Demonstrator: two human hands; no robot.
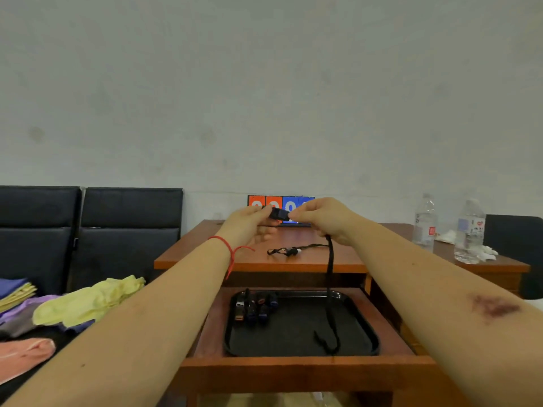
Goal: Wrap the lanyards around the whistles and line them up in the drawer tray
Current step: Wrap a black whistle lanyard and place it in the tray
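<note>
Both arms reach out over the desk. My left hand [249, 223] and my right hand [320, 218] pinch a small black whistle [279, 214] between them, one at each end. Its black lanyard [330, 289] hangs from under my right hand, with the loop end lying in the black tray [361, 327]. The tray sits in the open wooden drawer [293, 368]. Three wrapped whistles [255, 308] lie side by side at the tray's far left. Another whistle with a loose lanyard [291, 251] lies on the desk top.
A red and blue flip scoreboard [293, 202] stands at the back of the desk [188, 254]. Two water bottles [424, 223] stand at the right. Folded and loose cloths [88, 301] lie on the left, in front of dark chairs [88, 230].
</note>
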